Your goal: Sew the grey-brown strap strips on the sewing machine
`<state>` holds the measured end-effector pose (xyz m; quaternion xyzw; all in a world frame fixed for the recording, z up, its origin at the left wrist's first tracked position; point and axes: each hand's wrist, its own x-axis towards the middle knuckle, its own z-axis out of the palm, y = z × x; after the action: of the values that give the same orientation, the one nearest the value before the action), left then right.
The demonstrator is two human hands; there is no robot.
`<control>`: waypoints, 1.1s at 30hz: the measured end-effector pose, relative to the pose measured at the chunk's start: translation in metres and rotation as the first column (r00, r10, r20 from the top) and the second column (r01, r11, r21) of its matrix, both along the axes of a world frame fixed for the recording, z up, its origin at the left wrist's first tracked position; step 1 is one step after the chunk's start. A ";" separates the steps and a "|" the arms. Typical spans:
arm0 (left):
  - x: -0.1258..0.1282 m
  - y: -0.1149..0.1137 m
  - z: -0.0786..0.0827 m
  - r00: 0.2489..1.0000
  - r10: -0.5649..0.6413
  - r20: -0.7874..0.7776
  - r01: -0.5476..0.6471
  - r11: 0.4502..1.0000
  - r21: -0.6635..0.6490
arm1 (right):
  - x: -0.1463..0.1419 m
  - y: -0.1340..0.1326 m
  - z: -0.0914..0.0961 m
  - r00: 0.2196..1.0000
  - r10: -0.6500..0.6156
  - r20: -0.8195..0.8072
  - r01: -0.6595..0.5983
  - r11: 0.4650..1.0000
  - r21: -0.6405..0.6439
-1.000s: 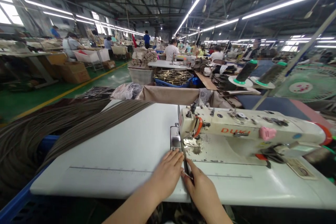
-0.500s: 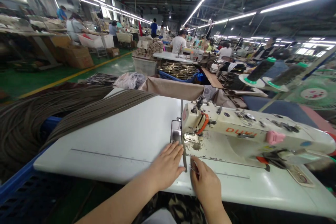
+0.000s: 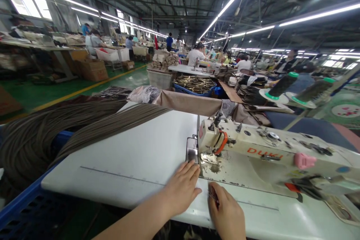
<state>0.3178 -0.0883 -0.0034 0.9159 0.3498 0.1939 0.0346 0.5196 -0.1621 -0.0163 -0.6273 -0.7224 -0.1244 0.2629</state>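
My left hand (image 3: pixel 184 183) lies flat on the white sewing table (image 3: pixel 135 146), fingers stretched toward the metal needle plate (image 3: pixel 192 154) and thumb out to the right. Just right of it, my right hand (image 3: pixel 226 208) is curled on the table in front of the machine, closed on small thread snips (image 3: pixel 213 195) whose thin metal blades show between the fingers. The sewing machine (image 3: pixel 239 146) stands beyond both hands. A narrow dark strip (image 3: pixel 198 119) shows behind the machine head; any part under my left fingers is hidden.
A bundle of long grey-brown strips (image 3: pixel 112 123) drapes over the table's left side above a blue crate (image 3: pixel 30 206). Two thread cones (image 3: pixel 284 84) stand at the right. Beyond the table are a blue basket of packed pieces (image 3: pixel 194 84) and several people at work.
The dark strip that ran between my hands toward the table's front no longer shows there. Both hands keep nearly the same pose. The whole view has shifted slightly, with things appearing lower and further right.
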 end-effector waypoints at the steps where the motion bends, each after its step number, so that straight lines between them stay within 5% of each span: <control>1: 0.001 0.001 0.000 1.000 0.006 0.001 -0.006 1.000 -0.009 | -0.001 0.000 0.001 1.000 -0.003 -0.001 0.003 1.000 -0.002; 26: 0.005 0.042 0.005 0.998 0.058 -0.011 -0.058 0.988 -0.141 | -0.009 -0.005 0.007 0.998 -0.022 -0.054 0.019 0.998 -0.054; 33: 0.008 0.077 0.003 0.978 0.045 0.202 0.012 0.963 -0.269 | -0.008 -0.005 0.007 0.998 -0.026 -0.051 0.022 0.996 -0.085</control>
<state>0.3257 -0.0116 0.0000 0.8747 0.3750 0.2388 0.1929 0.5114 -0.1676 -0.0094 -0.6495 -0.7124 -0.0805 0.2534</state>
